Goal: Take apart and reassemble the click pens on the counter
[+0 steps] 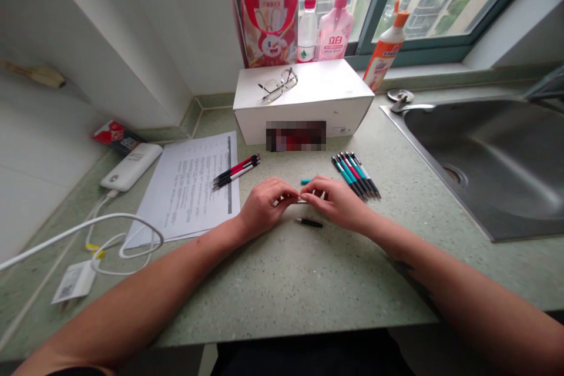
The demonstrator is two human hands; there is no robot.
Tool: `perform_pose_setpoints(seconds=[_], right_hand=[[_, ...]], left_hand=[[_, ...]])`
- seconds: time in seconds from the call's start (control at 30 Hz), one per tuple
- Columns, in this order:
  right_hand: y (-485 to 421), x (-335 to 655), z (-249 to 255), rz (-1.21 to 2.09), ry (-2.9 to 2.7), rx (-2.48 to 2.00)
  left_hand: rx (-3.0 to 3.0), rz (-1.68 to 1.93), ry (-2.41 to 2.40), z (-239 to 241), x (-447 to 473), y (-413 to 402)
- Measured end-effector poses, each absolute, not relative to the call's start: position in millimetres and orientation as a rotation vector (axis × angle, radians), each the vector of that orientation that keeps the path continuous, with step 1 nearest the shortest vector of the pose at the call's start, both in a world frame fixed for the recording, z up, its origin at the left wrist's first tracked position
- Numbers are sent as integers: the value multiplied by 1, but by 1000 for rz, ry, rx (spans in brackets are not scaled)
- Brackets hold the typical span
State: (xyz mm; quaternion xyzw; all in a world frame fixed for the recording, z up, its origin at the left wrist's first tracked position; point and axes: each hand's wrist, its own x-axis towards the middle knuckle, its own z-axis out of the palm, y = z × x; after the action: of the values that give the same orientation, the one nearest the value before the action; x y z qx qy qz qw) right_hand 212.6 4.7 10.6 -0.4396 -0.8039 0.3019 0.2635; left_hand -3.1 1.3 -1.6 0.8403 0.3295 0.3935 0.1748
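Note:
My left hand point(267, 207) and my right hand point(331, 202) meet over the counter, thumbs and fingers pinched together. Between the fingertips shows a sliver of something thin and pale, too small to name. Just behind the right fingers lies a teal pen barrel piece point(305, 181), partly hidden by that hand. A black pen tip section point(311, 222) rests on the counter in front of the hands. Several pens point(356, 175) with teal, red and white barrels lie side by side beyond my right hand. Red, black and white pens point(237, 171) lie to the left, partly on printed paper.
Printed sheets point(185, 188), a white power bank point(132, 167) and a coiled white cable point(127, 235) with a charger point(76, 282) occupy the left. At the back stands a white box point(304, 88) with glasses point(279, 86) on top. A steel sink point(493, 153) is at the right.

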Motion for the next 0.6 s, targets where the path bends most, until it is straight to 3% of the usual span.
perform_pose_setpoints(seconds=[0.13,0.23,0.43,0.6], right_hand=[[11,221,11,267,-2245,-1247],[17,226,9,70,-2386,-1297],[19,222,8,-39,-2508,-1304],[11,214,11,81,-2436,-1197]], left_hand=[[2341,1092,1038,0,-3,2],[2304,1107,1095,0,-2,2],[2212,1163,1181,-1,-3,3],[2168,1186,1179,-2,-4,4]])
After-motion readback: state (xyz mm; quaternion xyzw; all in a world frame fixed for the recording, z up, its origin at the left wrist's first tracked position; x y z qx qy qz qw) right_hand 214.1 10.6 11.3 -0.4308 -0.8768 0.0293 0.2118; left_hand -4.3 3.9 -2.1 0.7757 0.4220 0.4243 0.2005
